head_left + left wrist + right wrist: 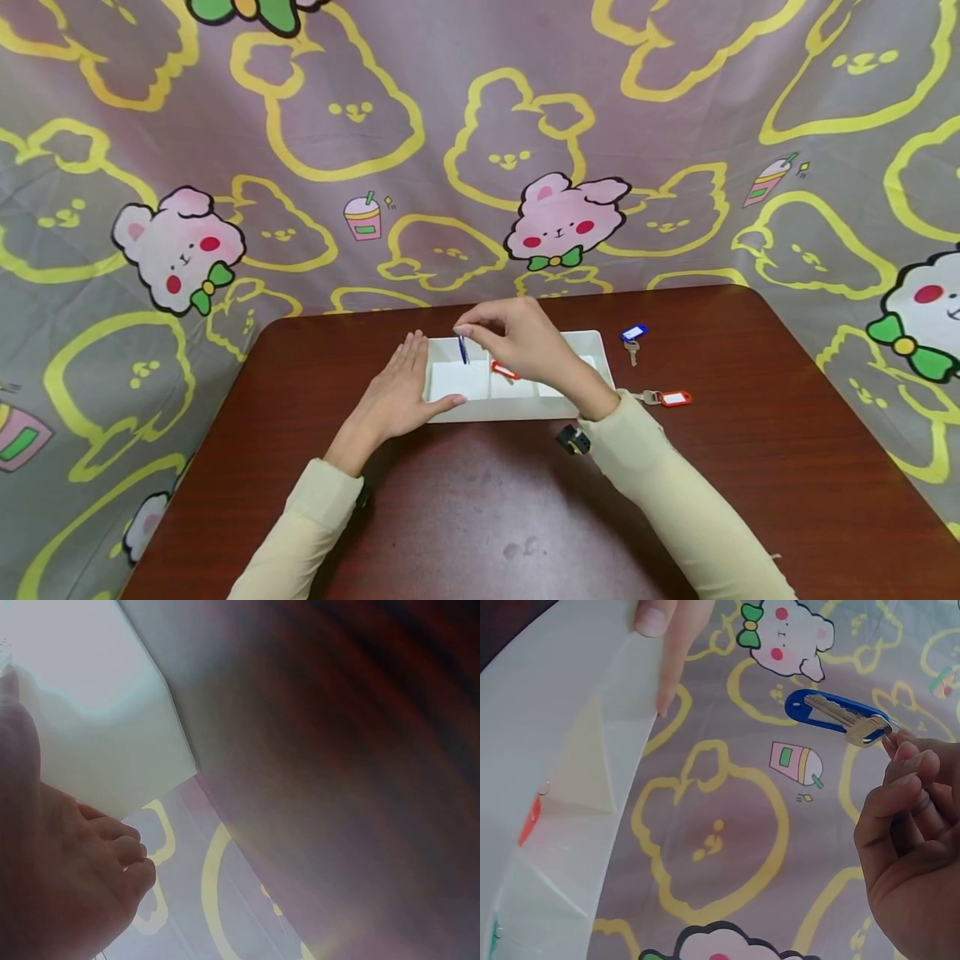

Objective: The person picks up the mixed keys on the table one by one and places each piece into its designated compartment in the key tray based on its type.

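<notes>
My right hand (521,337) pinches the ring of a blue key tag (463,350) above the left compartment of a white divided tray (517,409). From that ring a key (864,729) hangs against the tag, as the right wrist view shows. My left hand (401,387) rests along the tray's left end, fingers extended, with the thumb over the front rim. In the middle compartment lies a red key tag (505,370). A bit of something green (493,939) shows in the far compartment, mostly out of frame; my right forearm partly covers that end in the head view.
Right of the tray, a blue tag with a key (633,335) lies on the brown table (495,500). Nearer, a red tag with a key (673,398) lies beside my right sleeve. A patterned cloth (450,125) hangs behind the table and at its sides.
</notes>
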`<state>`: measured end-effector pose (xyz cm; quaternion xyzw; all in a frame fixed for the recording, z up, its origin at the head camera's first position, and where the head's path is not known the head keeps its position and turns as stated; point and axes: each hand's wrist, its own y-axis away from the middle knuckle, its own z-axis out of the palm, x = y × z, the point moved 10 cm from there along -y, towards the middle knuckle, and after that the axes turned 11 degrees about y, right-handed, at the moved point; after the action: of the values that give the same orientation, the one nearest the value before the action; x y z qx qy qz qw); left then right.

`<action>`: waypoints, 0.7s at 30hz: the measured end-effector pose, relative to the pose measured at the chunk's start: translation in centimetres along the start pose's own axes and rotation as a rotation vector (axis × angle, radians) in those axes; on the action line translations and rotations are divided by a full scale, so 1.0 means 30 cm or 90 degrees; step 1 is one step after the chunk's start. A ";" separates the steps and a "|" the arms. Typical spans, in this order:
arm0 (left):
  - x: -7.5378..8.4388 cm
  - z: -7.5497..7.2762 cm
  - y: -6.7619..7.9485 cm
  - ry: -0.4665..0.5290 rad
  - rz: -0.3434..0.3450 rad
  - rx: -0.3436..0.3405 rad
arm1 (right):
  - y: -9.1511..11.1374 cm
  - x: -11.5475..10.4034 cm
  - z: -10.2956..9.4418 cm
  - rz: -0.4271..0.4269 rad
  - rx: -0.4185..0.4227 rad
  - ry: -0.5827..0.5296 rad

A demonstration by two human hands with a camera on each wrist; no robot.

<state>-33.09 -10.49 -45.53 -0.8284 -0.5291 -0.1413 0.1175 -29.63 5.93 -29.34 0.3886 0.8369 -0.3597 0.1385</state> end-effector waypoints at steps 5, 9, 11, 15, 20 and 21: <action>0.003 -0.004 0.001 -0.003 0.003 -0.001 | -0.032 -0.020 0.016 -0.014 -0.023 0.014; 0.003 -0.008 0.001 -0.003 0.005 0.003 | -0.053 -0.029 0.035 -0.022 -0.037 0.018; 0.003 -0.009 0.001 0.001 0.006 0.003 | -0.063 -0.031 0.044 -0.023 -0.041 0.025; 0.002 -0.007 0.002 0.008 0.004 -0.001 | -0.080 -0.024 0.063 -0.011 -0.056 0.040; 0.003 -0.007 0.002 0.010 0.006 0.003 | -0.099 -0.002 0.081 0.007 -0.076 0.059; 0.003 -0.007 0.002 0.010 0.006 0.002 | -0.102 0.003 0.084 0.010 -0.078 0.062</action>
<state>-33.02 -10.50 -45.31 -0.8295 -0.5245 -0.1462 0.1238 -32.11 2.84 -29.64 0.4030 0.8600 -0.2875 0.1238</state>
